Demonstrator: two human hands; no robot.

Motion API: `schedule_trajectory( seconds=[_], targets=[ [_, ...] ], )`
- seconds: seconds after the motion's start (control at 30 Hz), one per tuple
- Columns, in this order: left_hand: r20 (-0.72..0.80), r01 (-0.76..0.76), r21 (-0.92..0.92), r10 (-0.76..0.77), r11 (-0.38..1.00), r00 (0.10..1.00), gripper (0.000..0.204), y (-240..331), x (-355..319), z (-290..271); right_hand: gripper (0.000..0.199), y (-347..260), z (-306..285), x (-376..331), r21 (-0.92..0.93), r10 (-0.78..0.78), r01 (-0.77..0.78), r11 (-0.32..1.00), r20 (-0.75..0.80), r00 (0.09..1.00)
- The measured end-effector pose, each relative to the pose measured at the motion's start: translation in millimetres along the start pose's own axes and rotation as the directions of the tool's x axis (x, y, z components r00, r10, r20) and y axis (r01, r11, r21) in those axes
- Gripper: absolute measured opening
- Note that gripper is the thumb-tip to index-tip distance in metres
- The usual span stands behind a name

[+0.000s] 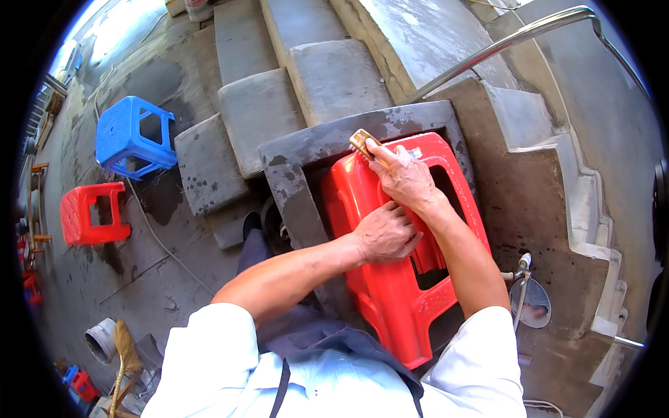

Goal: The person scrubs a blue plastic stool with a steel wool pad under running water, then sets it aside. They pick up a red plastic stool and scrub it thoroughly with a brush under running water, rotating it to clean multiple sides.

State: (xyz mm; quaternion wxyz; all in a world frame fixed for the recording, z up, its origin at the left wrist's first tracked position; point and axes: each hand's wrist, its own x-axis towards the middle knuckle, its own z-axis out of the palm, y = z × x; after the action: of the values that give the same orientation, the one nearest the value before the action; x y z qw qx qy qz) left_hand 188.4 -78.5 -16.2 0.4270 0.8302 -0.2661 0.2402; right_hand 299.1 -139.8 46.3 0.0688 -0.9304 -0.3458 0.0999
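Note:
A red plastic stool [390, 296] lies on its side in front of me, inside a concrete basin [289, 195] with a raised rim. My left hand [388, 232] is closed with curled fingers around an edge of the stool, near its middle. Farther up, my right hand [404, 174] grips a scrub brush [362, 143] with a yellowish-brown back. The brush is at the stool's far end, and its bristle side is mostly hidden. Some whitish wet patches show on the red plastic beside my right fingers.
Left of the basin stand a blue stool [129, 136] and a red stool [90, 214] on wet concrete. Concrete steps [258, 115] rise beyond the rim. A metal handrail [502, 43] runs at far right, above a tap [524, 261]. A broom [125, 345] is at lower left.

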Motion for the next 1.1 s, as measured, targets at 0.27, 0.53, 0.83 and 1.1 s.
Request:
schedule_trajectory(
  seconds=[0.27, 0.53, 0.83, 1.1],
  targets=[
    [-0.271, 0.375, -0.171, -0.41, 0.911, 0.871, 0.036, 30.9, -101.2, -34.4, 0.045, -32.4, -25.9, -80.3, -0.031, -0.116, 0.121, 0.992, 0.116, 0.986],
    [-0.15, 0.614, -0.348, -0.689, 0.708, 0.709, 0.056, 27.7, -100.2, -19.2, 0.041, -10.9, -10.6, 9.1, -0.204, -0.025, 0.017, 0.979, -0.041, 0.999],
    [-0.19, 0.553, -0.458, -0.684, 0.696, 0.704, 0.047, -91.5, -34.8, -48.6, 0.054, -80.2, -21.2, -206.4, -0.145, 0.162, -0.147, 0.979, 0.101, 0.982],
    [-0.068, 0.509, -0.314, -0.554, 0.801, 0.83, 0.038, -116.9, -28.3, -20.0, 0.055, -61.6, 12.2, -105.9, -0.196, 0.169, -0.184, 0.963, -0.091, 0.981]
  ],
)
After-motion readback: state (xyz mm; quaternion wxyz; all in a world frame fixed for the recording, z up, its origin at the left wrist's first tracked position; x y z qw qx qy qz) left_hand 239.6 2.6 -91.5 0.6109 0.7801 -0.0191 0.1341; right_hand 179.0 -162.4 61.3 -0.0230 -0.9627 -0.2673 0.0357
